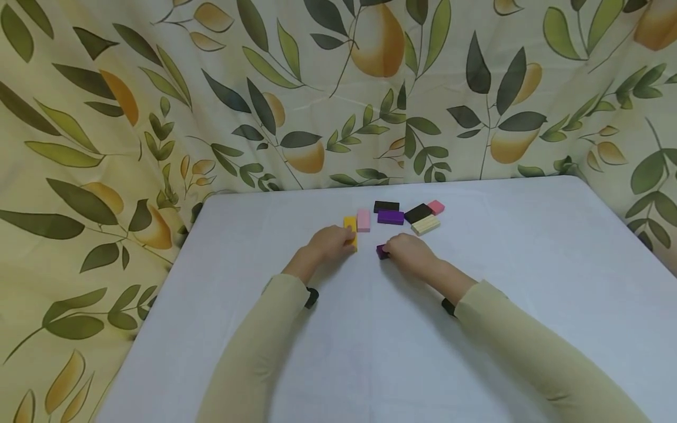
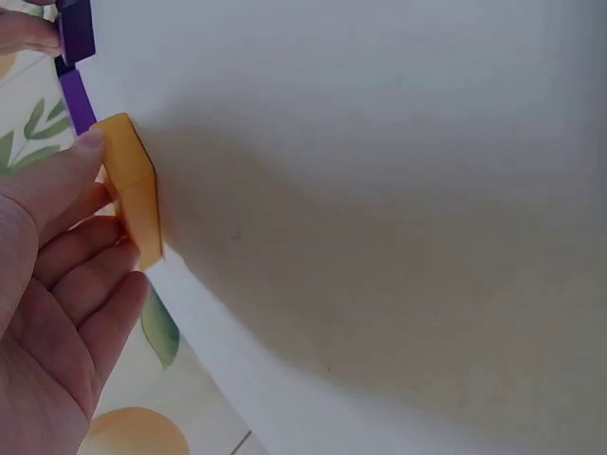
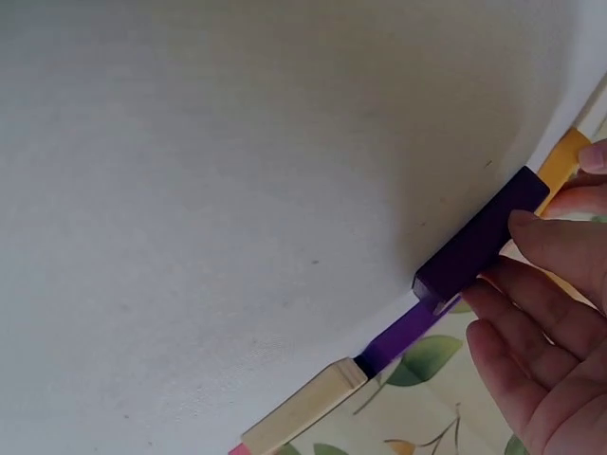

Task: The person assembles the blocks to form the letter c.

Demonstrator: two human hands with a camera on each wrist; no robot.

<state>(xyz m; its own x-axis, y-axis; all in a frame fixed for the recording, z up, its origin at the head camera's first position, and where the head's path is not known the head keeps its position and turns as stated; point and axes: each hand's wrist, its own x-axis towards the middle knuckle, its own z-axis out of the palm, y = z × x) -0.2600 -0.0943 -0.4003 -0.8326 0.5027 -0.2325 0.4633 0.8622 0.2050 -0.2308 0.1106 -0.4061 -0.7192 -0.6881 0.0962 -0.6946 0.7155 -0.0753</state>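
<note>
Left hand (image 1: 329, 242) pinches yellow block (image 2: 139, 216), pink block (image 1: 363, 220) just beyond. Right hand (image 1: 412, 256) grips dark purple block (image 3: 479, 239); cream block (image 1: 425, 225) beyond.

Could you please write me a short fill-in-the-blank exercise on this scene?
The left hand holds something coloured ____.
The right hand holds a dark ____ block.
The head view shows ____ black blocks.
The pale pink block lies nearer the ____ hand.

Missing words: yellow; purple; two; left.

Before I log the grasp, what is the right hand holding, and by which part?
A dark purple block, held along its palm-side long edge; exact contacts are partly hidden.
</note>
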